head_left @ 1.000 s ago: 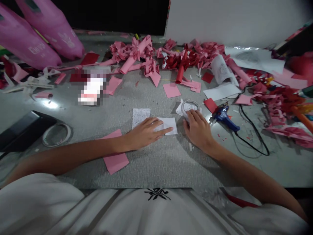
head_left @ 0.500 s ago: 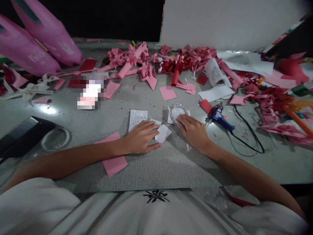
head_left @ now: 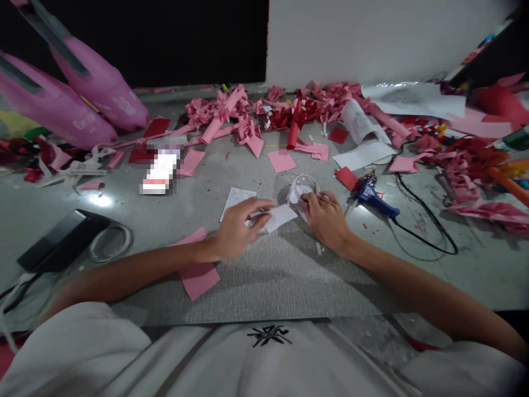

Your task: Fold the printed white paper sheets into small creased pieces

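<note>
Work appeared unfinished: left hand (head_left: pixel 235 229) pinched a loose paper slip (head_left: pixel 281 218); right hand (head_left: pixel 328 221) touched the tape roll (head_left: pixel 306 176), its clamping not determinable.

Bench (head_left: pixel 264 292): paper slip (head_left: pixel 281 217) in left hand (head_left: pixel 236 230), tape ring (head_left: pixel 308 176) at right hand (head_left: pixel 327 221), glue gun (head_left: pixel 376 199) further right. Paper scraps (head_left: pixel 225 108) along back, bottles (head_left: pixel 109 88) back left. Box (head_left: pixel 64 241) left, second ring (head_left: pixel 94 241) beside it.

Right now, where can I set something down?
Bare: between the near pink sheet and right forearm; from the glue gun's cord to the near-right corner. Crowded: the back, with paper scraps; the middle, where the left hand holds white paper.
</note>
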`<action>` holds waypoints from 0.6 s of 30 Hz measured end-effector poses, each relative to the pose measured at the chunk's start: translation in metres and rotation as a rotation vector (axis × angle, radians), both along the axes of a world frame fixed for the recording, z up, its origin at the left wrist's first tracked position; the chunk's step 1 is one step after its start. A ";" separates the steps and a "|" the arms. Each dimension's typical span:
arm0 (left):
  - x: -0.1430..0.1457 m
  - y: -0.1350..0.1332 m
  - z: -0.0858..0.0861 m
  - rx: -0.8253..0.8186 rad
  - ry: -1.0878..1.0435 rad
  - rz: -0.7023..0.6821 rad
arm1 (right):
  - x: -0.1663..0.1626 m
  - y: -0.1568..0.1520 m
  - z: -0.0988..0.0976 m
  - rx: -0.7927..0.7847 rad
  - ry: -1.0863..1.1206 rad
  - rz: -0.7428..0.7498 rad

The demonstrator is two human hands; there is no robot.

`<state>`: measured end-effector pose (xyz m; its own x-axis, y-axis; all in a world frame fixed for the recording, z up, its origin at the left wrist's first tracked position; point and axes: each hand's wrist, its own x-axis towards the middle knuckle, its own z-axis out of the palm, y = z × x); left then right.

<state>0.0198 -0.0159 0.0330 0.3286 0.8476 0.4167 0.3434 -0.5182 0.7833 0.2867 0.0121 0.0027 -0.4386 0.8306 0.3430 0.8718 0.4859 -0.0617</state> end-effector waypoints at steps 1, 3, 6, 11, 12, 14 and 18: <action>0.004 0.006 0.004 -0.094 -0.073 0.013 | 0.001 0.001 0.000 -0.001 0.001 0.004; 0.013 0.021 0.009 -0.194 -0.249 0.006 | 0.002 0.003 0.000 -0.004 -0.024 0.011; 0.025 0.047 0.009 -0.196 -0.383 0.053 | 0.002 0.005 -0.003 0.021 -0.101 0.054; 0.036 0.063 0.002 -0.199 -0.294 -0.016 | -0.001 0.007 -0.008 0.018 -0.115 0.099; 0.037 0.062 0.001 -0.204 -0.248 -0.057 | -0.001 0.008 -0.008 -0.002 -0.091 0.107; 0.039 0.059 0.001 -0.194 -0.158 -0.145 | 0.001 0.010 -0.008 -0.039 -0.032 0.132; 0.042 0.061 -0.001 -0.145 -0.030 -0.249 | 0.004 0.014 -0.007 -0.074 0.060 0.185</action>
<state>0.0617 0.0447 0.0320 0.5237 0.7934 0.3101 0.1948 -0.4660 0.8631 0.2908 0.0265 -0.0047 -0.5667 0.7616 0.3145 0.7618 0.6297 -0.1521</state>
